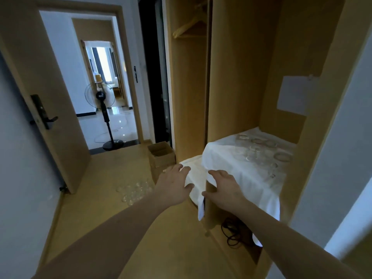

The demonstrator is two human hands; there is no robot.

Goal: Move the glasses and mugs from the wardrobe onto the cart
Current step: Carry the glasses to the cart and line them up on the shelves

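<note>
both my hands are spread wide and hold nothing, the right hand [225, 188] nearer the shelf's front-left corner than the left hand [175, 185], while the glasses [259, 152] lie beyond it toward the shelf's [217, 156] back-right corner.

We see our two forearms bare from the elbow down, with no sleeves on them. Our left hand [174, 185] and right hand [225, 189] wear no gloves, rings or watch.
</note>
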